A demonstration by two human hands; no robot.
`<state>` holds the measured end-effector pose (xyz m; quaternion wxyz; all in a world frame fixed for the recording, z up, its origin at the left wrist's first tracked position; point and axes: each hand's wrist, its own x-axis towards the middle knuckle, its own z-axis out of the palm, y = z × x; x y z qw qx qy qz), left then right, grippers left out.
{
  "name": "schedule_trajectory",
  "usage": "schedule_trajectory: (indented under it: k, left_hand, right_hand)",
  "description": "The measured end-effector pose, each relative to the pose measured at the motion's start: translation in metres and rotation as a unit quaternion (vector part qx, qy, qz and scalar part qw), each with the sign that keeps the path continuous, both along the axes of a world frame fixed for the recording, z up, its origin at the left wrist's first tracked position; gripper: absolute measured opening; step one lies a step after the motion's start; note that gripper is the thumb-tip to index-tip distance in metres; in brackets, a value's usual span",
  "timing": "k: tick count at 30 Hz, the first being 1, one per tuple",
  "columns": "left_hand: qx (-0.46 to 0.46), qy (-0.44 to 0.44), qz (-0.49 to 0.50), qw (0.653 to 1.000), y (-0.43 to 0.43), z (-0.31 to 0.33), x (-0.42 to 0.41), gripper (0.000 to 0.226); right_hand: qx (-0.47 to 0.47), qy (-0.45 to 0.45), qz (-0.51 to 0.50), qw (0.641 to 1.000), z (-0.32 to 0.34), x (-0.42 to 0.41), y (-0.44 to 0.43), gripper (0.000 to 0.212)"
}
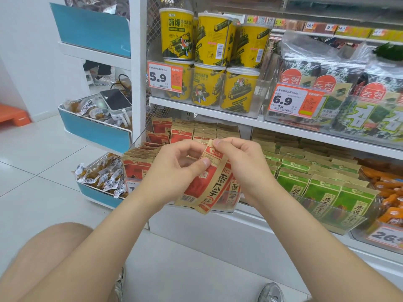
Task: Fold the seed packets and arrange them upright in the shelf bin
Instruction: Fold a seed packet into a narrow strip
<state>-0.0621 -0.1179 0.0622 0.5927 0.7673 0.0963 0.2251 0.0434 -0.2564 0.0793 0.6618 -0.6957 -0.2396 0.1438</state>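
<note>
Head cam: both hands pinched one red packet (pixel 209 184) before bin (pixel 226 207); left hand (pixel 176 171) thumb mid-packet, right hand (pixel 237 162) fingertips clamped on top edge.

Yellow canisters (pixel 209 62) above; green packets (pixel 322 186) (upright) rightward.

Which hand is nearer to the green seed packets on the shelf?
The right hand. It pinches the top of the red packet, close beside the green packets; the left hand holds the same packet from its other side, farther away.
</note>
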Motion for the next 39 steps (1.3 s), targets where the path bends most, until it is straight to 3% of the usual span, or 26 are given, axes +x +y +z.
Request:
schedule_trajectory:
  k: [6,12,21,29,33,39]
  left_hand:
    - [-0.176,-0.002,0.081,0.981,-0.0030,0.0041,0.0035,0.013]
    - [-0.252,0.003,0.108,0.962,-0.0037,0.0037,0.0028,0.024]
    - [-0.264,0.010,0.132,0.955,-0.0039,0.0044,0.0019,0.025]
    - [-0.295,0.010,0.134,0.946,-0.0026,0.0055,0.0017,0.022]
    - [-0.313,0.004,0.096,0.945,-0.0023,0.0075,0.0024,0.019]
    - [-0.215,0.088,0.014,0.973,0.0016,0.0082,0.0011,0.032]
  right_hand:
    - [0.023,0.018,0.007,1.000,-0.0006,0.0042,0.0049,0.016]
    - [-0.050,-0.110,0.002,0.993,-0.0008,0.0036,0.0036,0.014]
    - [-0.069,-0.046,0.041,0.996,0.0030,0.0012,0.0037,0.028]
    - [-0.020,0.027,0.016,0.999,0.0053,0.0008,0.0021,0.014]
    - [-0.018,0.001,-0.018,1.000,0.0054,-0.0029,0.0034,0.017]
    - [0.041,-0.010,-0.155,0.987,0.0035,0.0035,0.0067,0.018]
